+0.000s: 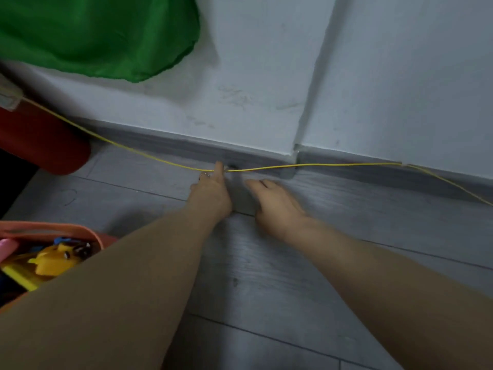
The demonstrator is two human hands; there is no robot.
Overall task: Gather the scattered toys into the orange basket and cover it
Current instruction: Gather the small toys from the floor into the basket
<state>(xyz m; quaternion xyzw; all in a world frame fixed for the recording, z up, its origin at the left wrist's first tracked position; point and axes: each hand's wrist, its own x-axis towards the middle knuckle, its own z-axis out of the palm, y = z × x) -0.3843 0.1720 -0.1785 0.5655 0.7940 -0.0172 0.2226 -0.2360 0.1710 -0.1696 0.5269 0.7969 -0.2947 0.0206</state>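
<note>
The orange basket (57,227) sits at the lower left, partly behind my left forearm. Inside it lie a yellow toy (53,259), a pink piece (7,247) and other toys. Both arms stretch forward to the grey baseboard (186,148). My left hand (210,194) is seen edge-on with its fingers extended, the tip touching a thin yellow cable (320,165). A small dark object (234,166) lies at the baseboard just right of that fingertip; I cannot tell what it is. My right hand (276,202) hovers low over the floor, fingers apart, holding nothing, slightly blurred.
A green fabric shape (93,36) hangs against the white wall at top left. A red rounded object (45,145) stands on the floor at left. The yellow cable runs along the whole baseboard. Grey wood-look floor (266,289) lies below my arms.
</note>
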